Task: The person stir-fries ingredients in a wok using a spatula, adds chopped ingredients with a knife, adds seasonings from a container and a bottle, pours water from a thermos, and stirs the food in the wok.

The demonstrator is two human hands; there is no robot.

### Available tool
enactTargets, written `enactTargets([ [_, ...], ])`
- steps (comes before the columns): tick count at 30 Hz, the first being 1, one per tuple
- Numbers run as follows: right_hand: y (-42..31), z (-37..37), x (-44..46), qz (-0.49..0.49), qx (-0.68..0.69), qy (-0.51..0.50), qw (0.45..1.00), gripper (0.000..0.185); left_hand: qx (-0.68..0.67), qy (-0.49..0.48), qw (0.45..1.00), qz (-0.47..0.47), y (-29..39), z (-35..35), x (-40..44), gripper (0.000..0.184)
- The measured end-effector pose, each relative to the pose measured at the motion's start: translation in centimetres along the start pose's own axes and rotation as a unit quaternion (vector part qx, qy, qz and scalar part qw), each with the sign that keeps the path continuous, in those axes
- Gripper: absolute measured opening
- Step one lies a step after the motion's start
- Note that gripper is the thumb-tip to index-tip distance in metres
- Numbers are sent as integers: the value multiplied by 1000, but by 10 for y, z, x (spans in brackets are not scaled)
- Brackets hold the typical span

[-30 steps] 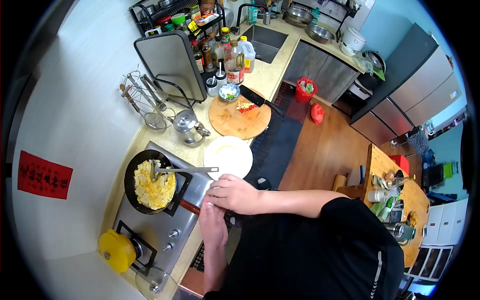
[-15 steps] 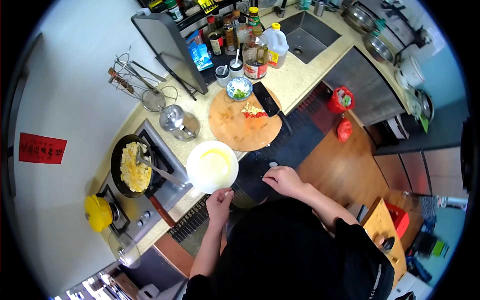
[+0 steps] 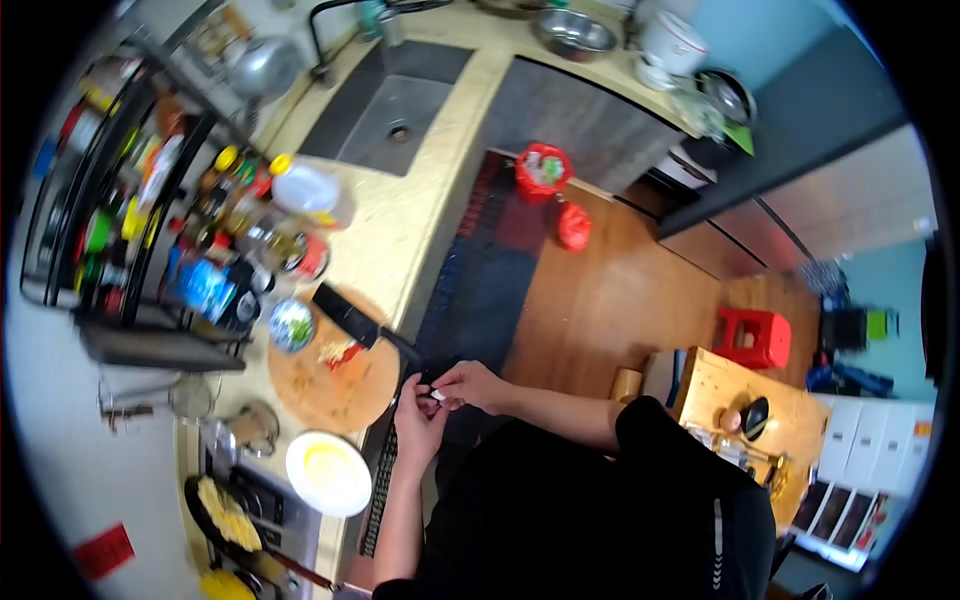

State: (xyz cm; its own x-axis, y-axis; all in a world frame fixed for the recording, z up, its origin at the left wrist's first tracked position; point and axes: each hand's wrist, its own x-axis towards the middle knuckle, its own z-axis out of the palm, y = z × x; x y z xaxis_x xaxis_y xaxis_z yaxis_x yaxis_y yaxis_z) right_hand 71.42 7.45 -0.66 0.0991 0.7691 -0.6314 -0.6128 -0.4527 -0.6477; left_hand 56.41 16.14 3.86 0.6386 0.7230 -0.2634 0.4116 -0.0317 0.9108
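Note:
In front of my body, beside the counter edge, my left hand (image 3: 418, 422) and my right hand (image 3: 476, 388) meet. Their fingertips pinch a small white piece (image 3: 437, 396), whose kind is too small to make out. Closest to them on the counter is a round wooden cutting board (image 3: 350, 390) bearing chopped red and pale bits (image 3: 338, 354). A black cleaver (image 3: 345, 316) lies across the board's edge, its handle pointing toward my hands. The white bowl (image 3: 305, 475), with yellow residue inside, stands near the counter edge to the left of my left forearm.
A pan of cooked egg (image 3: 228, 515) sits on the stove, its handle sticking out past the counter. A patterned bowl of chopped greens (image 3: 291, 326), bottles and a sink (image 3: 385, 110) line the counter. On the floor are a red-bagged bin (image 3: 543, 172) and a red stool (image 3: 754, 338).
My view has swung to the right. My hands, apart before, have come together at the small white piece. The bowl, board and cleaver keep their places on the counter.

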Motion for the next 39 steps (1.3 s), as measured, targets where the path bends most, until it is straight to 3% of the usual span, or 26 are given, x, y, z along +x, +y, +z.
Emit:
enactTargets([
  [1, 5, -18, 4, 38, 53, 28, 997, 22, 46, -23, 999, 17, 1, 1, -1, 62],
  [3, 9, -72, 13, 16, 154, 183, 971, 21, 117, -38, 991, 56, -2, -1, -4, 61],
  [5, 7, -150, 35, -15, 241, 322, 915, 16, 104, -44, 993, 22, -14, -9, -3, 49],
  [6, 14, -222, 66, -42, 252, 300, 919, 15, 101, -36, 994, -15, -22, -14, -6, 45],
  [7, -44, -239, 51, -13, 220, 380, 898, 14, 70, 1, 997, -26, -33, -17, -9, 39],
  [9, -128, -278, 66, -185, 245, 232, 923, 24, 70, 62, 995, -43, -40, -28, -9, 34],
  [10, -177, -257, 63, -161, 186, 323, 914, 26, 76, 101, 991, -49, -50, -31, -11, 32],
  [12, -200, -222, 75, -118, -10, 363, 924, 24, 107, 212, 971, -16, -62, -38, -5, 33],
  [13, -187, -199, 89, -118, -162, 286, 937, 26, 106, 261, 959, -28, -57, -42, 3, 35],
  [15, -138, -140, 103, -153, -405, 167, 886, 34, 154, 332, 931, -12, -56, -54, 18, 41],
  [16, -110, -100, 110, -187, -491, 129, 841, 38, 118, 373, 920, -17, -62, -57, 29, 40],
  [18, -98, -15, 93, -197, -547, 91, 808, 44, 185, 415, 891, -5, -72, -72, 48, 40],
  [20, -72, 17, 107, -222, -580, 108, 776, 47, 256, 414, 874, 8, -78, -85, 64, 41],
  [24, -54, 39, 132, -141, -506, 103, 845, 48, 263, 392, 882, 17, -78, -102, 89, 40],
  [28, -53, 27, 140, -210, -537, 110, 810, 42, 280, 350, 893, 38, -92, -110, 108, 44],
  [29, -59, 19, 134, -212, -490, 88, 841, 37, 284, 328, 900, 29, -95, -111, 109, 48],
  [32, -64, -6, 114, -191, -460, 69, 864, 34, 319, 315, 893, 46, -102, -110, 113, 58],
  [36, -51, -6, 89, -182, -484, 80, 852, 33, 316, 288, 901, 70, -94, -104, 122, 72],
  [39, -34, 18, 91, -252, -514, 97, 814, 39, 308, 301, 900, 71, -92, -95, 127, 78],
])
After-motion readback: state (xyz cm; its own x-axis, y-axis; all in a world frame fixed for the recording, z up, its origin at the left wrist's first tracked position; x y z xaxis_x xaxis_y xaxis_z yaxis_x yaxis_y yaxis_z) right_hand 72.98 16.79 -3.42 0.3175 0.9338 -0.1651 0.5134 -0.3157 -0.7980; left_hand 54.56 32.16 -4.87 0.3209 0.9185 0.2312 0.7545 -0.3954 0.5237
